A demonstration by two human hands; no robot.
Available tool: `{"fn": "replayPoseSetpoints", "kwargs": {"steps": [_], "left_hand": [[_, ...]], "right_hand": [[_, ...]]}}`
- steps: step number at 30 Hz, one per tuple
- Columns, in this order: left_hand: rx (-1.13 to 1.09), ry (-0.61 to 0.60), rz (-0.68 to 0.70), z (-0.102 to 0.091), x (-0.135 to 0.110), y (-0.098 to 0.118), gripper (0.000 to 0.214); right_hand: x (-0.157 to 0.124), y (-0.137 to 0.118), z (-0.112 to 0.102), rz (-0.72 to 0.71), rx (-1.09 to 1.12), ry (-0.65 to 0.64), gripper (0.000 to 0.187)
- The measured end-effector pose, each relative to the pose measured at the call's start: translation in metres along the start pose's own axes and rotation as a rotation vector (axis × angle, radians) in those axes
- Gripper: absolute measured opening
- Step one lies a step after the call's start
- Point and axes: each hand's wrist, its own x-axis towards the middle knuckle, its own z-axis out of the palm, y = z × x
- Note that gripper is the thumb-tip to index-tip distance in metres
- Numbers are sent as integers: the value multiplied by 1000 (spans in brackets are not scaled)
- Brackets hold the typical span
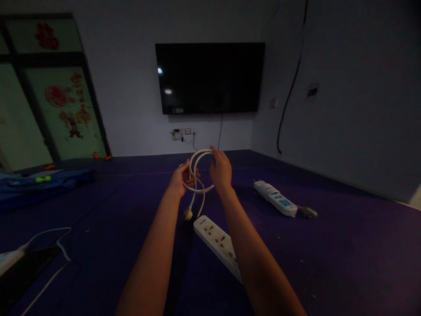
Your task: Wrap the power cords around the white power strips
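Between my hands a white power cord (199, 192) hangs in round loops above the purple floor. My left hand (180, 179) grips the left side of the loops, thumb up and fingers behind the cord. At the upper right of the loops is my right hand (221, 170), its fingers curled against the cord. A plug (187, 214) dangles below the loops. The cord's other end runs down to a white power strip (215, 239), which lies slanted on the floor, partly hidden behind my right forearm.
A second power strip (279, 199), its cord wound round it, lies to the right. At left are blue cloth (49, 182), a thin white cable (62, 245) and a dark flat object (29, 263). A television (210, 79) hangs on the far wall, and a black cable (291, 87) hangs at right.
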Motion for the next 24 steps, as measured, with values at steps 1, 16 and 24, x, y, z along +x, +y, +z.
{"fn": "replayPoseSetpoints", "kwargs": {"steps": [1, 16, 24], "left_hand": [[17, -13, 15, 0, 0, 0, 46], [141, 21, 8, -13, -5, 6, 43], [66, 25, -77, -12, -9, 8, 49]], "right_hand": [[0, 2, 0, 14, 12, -8, 50], [8, 17, -5, -135, 214, -20, 42], [7, 13, -4, -269, 361, 36, 30]]}}
